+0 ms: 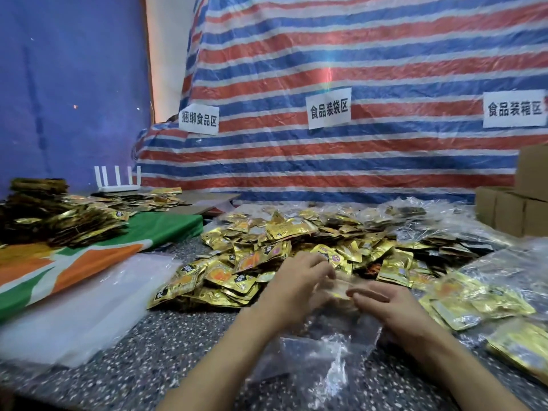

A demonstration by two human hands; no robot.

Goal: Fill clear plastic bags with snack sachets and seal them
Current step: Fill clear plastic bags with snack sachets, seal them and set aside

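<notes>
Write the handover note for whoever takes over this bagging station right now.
Left hand: at the mouth of the crinkled clear plastic bag; fingers blurred, grip unclear.
Right hand: pinches the bag's mouth edge.
The bag lies on the speckled stone table, apparently unfilled and unsealed.
The heap of gold foil snack sachets is just beyond the hands, with flat empty clear bags stacked to the left.
Done: filled bags of sachets lie to the right.
Left: fill this bag and seal it.
</notes>
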